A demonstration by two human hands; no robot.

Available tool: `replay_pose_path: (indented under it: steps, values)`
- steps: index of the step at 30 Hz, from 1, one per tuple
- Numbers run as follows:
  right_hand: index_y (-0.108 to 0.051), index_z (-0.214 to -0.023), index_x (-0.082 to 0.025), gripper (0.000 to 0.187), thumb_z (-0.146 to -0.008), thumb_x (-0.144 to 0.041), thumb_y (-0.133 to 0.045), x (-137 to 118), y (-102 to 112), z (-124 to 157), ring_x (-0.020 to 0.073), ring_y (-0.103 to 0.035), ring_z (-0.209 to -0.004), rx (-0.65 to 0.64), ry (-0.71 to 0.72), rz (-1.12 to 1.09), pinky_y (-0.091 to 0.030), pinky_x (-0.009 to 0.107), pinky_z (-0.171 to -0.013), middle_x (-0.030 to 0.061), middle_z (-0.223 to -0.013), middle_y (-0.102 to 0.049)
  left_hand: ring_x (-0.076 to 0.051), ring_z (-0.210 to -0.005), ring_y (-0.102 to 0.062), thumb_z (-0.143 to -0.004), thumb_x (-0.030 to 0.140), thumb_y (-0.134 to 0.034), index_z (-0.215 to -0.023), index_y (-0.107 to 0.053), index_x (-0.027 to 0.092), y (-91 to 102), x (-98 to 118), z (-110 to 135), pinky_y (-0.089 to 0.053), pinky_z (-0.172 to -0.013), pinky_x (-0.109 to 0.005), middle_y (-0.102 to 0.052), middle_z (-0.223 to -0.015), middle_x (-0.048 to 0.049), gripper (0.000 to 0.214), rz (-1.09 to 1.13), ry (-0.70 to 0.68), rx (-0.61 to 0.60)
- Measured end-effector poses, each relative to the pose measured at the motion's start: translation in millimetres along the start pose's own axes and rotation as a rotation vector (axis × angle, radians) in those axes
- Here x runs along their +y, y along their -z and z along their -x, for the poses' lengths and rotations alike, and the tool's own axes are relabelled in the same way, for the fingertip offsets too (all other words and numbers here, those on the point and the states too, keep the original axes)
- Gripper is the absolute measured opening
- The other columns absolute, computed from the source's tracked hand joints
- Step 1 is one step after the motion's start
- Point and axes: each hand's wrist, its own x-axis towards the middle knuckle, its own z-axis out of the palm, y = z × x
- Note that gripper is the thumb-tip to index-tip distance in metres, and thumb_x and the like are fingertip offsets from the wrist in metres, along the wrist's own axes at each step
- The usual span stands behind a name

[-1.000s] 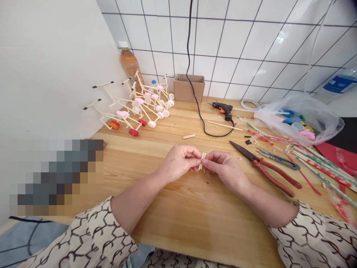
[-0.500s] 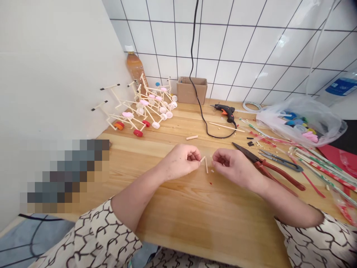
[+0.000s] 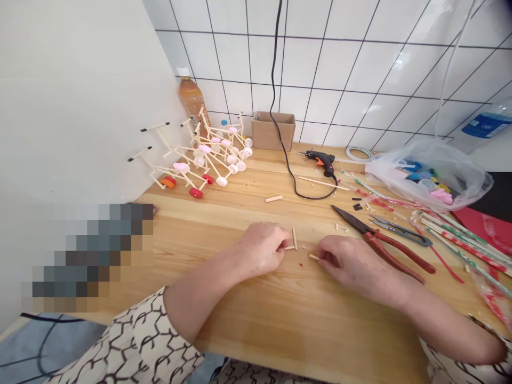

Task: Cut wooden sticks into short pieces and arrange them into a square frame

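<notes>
My left hand (image 3: 266, 248) is pinched on a short wooden stick (image 3: 290, 247), whose free end meets the lower end of another short stick (image 3: 295, 238) lying on the wooden table. To the right, my right hand (image 3: 344, 261) pinches a second small stick piece (image 3: 314, 257) between thumb and finger, just above or on the tabletop. A pale crumb and a red speck (image 3: 301, 264) lie between my hands. A further short stick piece (image 3: 274, 198) rests farther back.
Pliers (image 3: 376, 234) and thread snips (image 3: 400, 229) lie right of my right hand. Behind are a glue gun (image 3: 322, 160) with its cord, a cardboard box (image 3: 273, 131), stick models with cap wheels (image 3: 196, 192), a bottle (image 3: 192, 98) and a bag of caps (image 3: 430, 176).
My left hand has lowered its stick toward the lower end of the lying stick. My right hand has moved right and nearer to me, and its stick piece now shows.
</notes>
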Motion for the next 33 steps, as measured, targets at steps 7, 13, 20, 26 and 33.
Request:
replay_pose_path:
  steps: [7, 13, 20, 26, 33]
  values:
    - [-0.060, -0.068, -0.021, 0.010, -0.072, -0.015, -0.054, 6.0, 1.3, -0.3, 0.0153, -0.054, -0.062, -0.028, -0.009, -0.031, -0.035, 0.025, -0.055, 0.0013, -0.069, -0.063, -0.016, -0.068, -0.059, -0.070, 0.012, -0.054, -0.072, -0.067, 0.020, -1.0, -2.1, -1.0, -0.040, -0.060, -0.024, -0.066, -0.079, -0.0019, 0.016, 0.013, -0.024, -0.019]
    - [-0.063, -0.071, -0.020, 0.009, -0.076, -0.021, -0.056, 12.2, -1.1, -5.2, 0.0156, -0.053, -0.061, 0.063, -0.021, -0.128, -0.036, 0.027, -0.055, 0.0025, -0.066, -0.062, -0.014, -0.061, -0.057, -0.073, 0.018, -0.054, -0.072, -0.068, 0.019, 8.8, -10.0, -0.2, -0.038, -0.057, -0.023, -0.067, -0.071, -0.0019, 0.014, 0.093, 0.042, 0.048]
    - [-0.061, -0.071, -0.019, 0.012, -0.079, -0.020, -0.051, 16.9, -7.9, -8.8, 0.0148, -0.054, -0.061, 0.163, -0.016, -0.219, -0.038, 0.026, -0.055, 0.0023, -0.067, -0.063, -0.014, -0.059, -0.057, -0.075, 0.022, -0.053, -0.070, -0.068, 0.018, 19.0, -20.2, -0.1, -0.035, -0.054, -0.023, -0.067, -0.066, -0.0029, 0.016, 0.070, 0.155, 0.051]
    - [-0.059, -0.071, -0.018, 0.012, -0.079, -0.019, -0.050, 16.6, -15.8, -12.0, 0.0143, -0.054, -0.059, 0.212, -0.012, -0.206, -0.039, 0.026, -0.055, 0.0020, -0.066, -0.062, -0.015, -0.055, -0.055, -0.077, 0.029, -0.051, -0.065, -0.066, 0.018, 15.6, -25.0, -1.0, -0.031, -0.052, -0.025, -0.066, -0.062, -0.0047, 0.022, -0.062, 0.200, 0.013]
    - [-0.058, -0.073, -0.018, 0.011, -0.080, -0.015, -0.050, 7.4, -20.6, -12.4, 0.0155, -0.054, -0.065, 0.313, 0.081, -0.157, -0.041, 0.027, -0.059, 0.0038, -0.070, -0.061, -0.018, -0.062, -0.058, -0.076, 0.035, -0.054, -0.061, -0.063, 0.019, 12.6, -23.1, 2.1, -0.034, -0.055, -0.026, -0.065, -0.064, -0.0048, 0.024, -0.081, 0.177, 0.006]
